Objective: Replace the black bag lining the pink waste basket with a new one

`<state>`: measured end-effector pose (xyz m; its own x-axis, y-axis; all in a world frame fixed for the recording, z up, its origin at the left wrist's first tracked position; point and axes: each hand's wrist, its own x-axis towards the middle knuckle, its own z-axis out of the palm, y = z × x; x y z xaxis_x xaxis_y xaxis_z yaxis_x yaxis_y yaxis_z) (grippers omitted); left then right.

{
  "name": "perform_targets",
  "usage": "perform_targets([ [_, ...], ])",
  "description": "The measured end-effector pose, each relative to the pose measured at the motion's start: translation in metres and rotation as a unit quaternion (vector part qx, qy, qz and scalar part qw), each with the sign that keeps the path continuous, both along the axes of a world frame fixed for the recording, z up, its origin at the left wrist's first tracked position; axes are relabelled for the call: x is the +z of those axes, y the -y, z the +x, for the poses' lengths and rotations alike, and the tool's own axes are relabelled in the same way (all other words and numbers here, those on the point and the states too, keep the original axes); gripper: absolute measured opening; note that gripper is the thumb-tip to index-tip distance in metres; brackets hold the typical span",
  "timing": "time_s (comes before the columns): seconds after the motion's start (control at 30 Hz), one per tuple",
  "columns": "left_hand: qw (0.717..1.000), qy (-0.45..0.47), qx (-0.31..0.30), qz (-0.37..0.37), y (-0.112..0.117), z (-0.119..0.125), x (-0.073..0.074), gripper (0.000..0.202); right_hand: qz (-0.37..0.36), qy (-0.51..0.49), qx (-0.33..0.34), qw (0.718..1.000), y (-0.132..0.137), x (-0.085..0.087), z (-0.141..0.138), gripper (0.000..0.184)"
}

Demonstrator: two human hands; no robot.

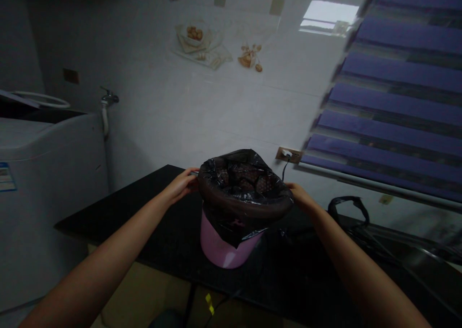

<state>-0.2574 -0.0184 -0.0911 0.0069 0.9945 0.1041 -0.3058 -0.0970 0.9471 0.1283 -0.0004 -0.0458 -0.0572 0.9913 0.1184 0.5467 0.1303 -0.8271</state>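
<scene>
A pink trash can [228, 254] stands on the black countertop, lined with a black garbage bag [249, 207] whose edge is folded out over the rim. At the left side of the rim, my left hand [183, 184] has its fingers curled at the bag's edge. Across from it, my right hand [299, 193] is at the right side of the rim, its fingers mostly hidden behind the bag. Through the can's mouth, the lattice wall shows faintly under the thin plastic.
The black countertop [162, 231] runs along a tiled wall. A washing machine [57, 183] stands at left, near a wall tap [109, 98]. A plugged-in socket [288, 154] is behind the can. Purple blinds [390, 101], a dark looped bag [350, 203] and a sink [429, 265] lie right.
</scene>
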Motion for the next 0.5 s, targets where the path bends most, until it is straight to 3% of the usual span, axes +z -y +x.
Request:
perform_targets([
  [0.13,0.992,-0.114,0.051,0.031,-0.010,-0.008,0.009,0.029,0.011,0.013,-0.062,0.998,-0.010,0.008,0.000,0.029],
  [0.2,0.949,-0.275,0.130,0.086,-0.021,-0.011,0.023,0.028,0.043,0.032,-0.089,0.995,-0.016,0.019,-0.003,0.028],
  [0.23,0.934,-0.310,0.146,0.102,-0.027,-0.011,0.033,0.028,0.060,0.044,-0.099,0.992,-0.018,0.025,-0.005,0.028],
  [0.4,0.862,-0.457,0.097,0.196,-0.059,0.012,0.086,0.025,0.111,0.252,-0.053,0.960,-0.029,0.061,-0.029,0.028],
  [0.5,0.801,-0.552,0.026,0.230,-0.072,0.036,0.105,0.024,0.104,0.374,-0.018,0.921,-0.032,0.074,-0.048,0.027],
])
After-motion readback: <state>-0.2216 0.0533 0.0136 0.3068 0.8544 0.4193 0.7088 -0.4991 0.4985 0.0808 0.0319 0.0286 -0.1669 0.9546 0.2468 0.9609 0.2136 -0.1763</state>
